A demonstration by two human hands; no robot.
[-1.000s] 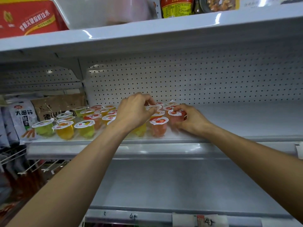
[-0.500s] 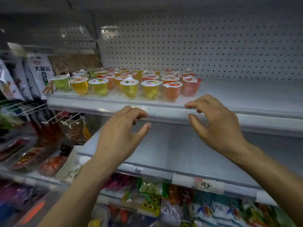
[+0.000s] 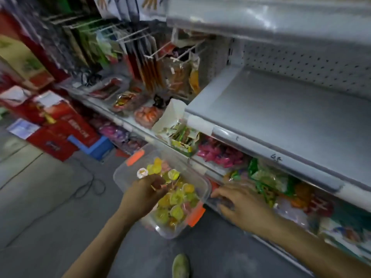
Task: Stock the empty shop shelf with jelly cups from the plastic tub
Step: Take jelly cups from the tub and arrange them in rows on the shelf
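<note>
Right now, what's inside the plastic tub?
The plastic tub holds a loose pile of jelly cups, mostly yellow and green, a few pink. The left hand reaches in and covers some; lower cups are hidden.

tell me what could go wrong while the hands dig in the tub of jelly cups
1. The jelly cups lie loose and jumbled in the plastic tub; if the left hand grabs several at once, one may slip and fall to the floor.
2. The right hand, fingers spread, is by the tub's rim beside crammed snack packets; it could knock some out.
3. The shoe is close to the tub; a step might kick it.
</note>
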